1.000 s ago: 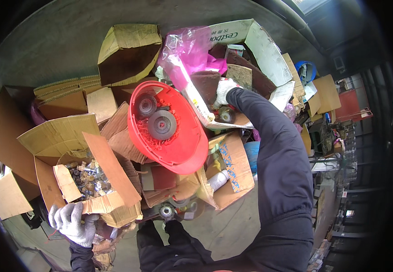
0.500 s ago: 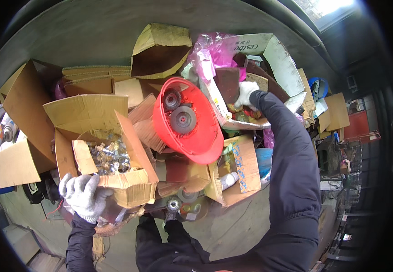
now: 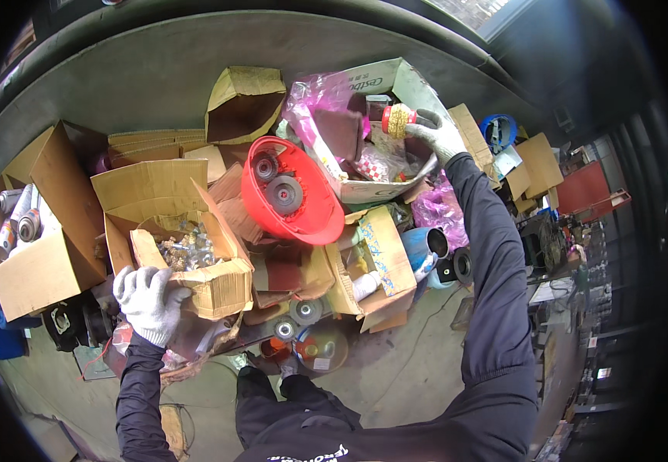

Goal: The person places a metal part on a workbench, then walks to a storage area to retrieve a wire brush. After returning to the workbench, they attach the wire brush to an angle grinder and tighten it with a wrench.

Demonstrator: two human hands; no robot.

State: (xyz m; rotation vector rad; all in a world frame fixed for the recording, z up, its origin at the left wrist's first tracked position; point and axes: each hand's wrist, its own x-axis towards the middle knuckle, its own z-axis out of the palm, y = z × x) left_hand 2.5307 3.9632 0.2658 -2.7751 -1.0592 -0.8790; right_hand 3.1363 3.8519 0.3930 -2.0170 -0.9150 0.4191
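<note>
Both hands are busy: we keep the right hand gripping the yellow-and-red roll firmly, lifting it clear of the white carton, while the left hand steadies the small cardboard box, fingers curled on its edge.

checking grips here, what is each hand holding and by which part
The right hand holds a small yellow and red cylinder by one end. The left hand grips the near edge of an open cardboard box of metal parts.

Your left hand and right hand both wear white knit gloves over dark navy sleeves. Your right hand carries a yellow-speckled roll with a red end. The bowl is red, the cartons plain brown, the bag pink.
</note>
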